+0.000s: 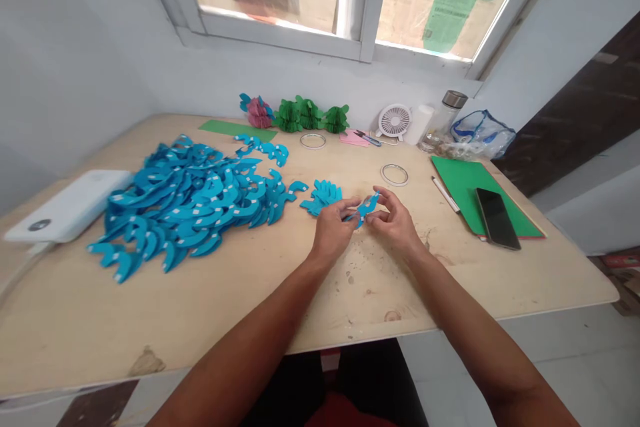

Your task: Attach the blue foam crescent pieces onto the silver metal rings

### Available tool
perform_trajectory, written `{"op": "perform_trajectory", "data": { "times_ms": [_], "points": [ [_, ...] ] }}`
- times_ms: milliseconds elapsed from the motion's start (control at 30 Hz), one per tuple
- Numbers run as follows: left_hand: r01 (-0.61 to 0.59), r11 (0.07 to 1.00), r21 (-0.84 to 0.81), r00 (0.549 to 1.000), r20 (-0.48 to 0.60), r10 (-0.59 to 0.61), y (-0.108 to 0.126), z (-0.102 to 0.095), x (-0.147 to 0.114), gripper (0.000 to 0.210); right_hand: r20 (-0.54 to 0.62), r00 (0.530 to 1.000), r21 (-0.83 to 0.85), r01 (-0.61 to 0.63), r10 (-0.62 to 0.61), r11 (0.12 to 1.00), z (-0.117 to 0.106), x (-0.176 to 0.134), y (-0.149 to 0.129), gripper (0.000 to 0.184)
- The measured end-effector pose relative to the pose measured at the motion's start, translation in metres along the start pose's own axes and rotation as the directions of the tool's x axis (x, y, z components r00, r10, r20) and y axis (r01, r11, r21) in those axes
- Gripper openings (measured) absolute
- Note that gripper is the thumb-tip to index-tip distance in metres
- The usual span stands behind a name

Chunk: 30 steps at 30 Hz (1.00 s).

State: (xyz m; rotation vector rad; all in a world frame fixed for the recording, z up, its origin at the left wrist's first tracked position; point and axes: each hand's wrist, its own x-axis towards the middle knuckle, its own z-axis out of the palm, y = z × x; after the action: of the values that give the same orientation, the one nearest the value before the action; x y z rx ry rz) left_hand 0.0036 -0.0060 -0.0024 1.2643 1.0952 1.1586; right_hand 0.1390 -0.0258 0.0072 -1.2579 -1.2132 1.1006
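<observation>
Pale wooden counter, pile of blue cut-outs at left

I see the left hand and right hand, close together, pinching a blue cut-out at mid-counter, just beside a small blue cluster.

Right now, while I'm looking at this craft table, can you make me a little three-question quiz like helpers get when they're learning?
1. True or false: the black phone is lying on the green sheet.

2. Pick one. What are the left hand and the right hand holding together?
A) the little fan
B) a blue piece
C) the glass bottle

3. Count: how many white rings lie flat on the table?

Key:
1. True
2. B
3. Two
</observation>
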Motion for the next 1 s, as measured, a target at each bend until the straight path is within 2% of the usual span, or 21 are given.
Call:
{"op": "perform_trajectory", "data": {
  "times_ms": [433,1000],
  "points": [
    [-0.037,0.986,0.164,0.998,0.063,0.028,0.0046,-0.0029,0.0004,0.039,0.001,1.0,-0.066,0.026,-0.026,0.998,-0.0025,0.0002,0.0042,0.064],
    [-0.071,0.958,0.277,0.996,0.07,0.053,0.009,-0.0037,-0.0019,0.041,-0.024,0.998,-0.151,0.055,-0.059,0.987,-0.0024,-0.0007,0.0041,0.062]
  ]
}}
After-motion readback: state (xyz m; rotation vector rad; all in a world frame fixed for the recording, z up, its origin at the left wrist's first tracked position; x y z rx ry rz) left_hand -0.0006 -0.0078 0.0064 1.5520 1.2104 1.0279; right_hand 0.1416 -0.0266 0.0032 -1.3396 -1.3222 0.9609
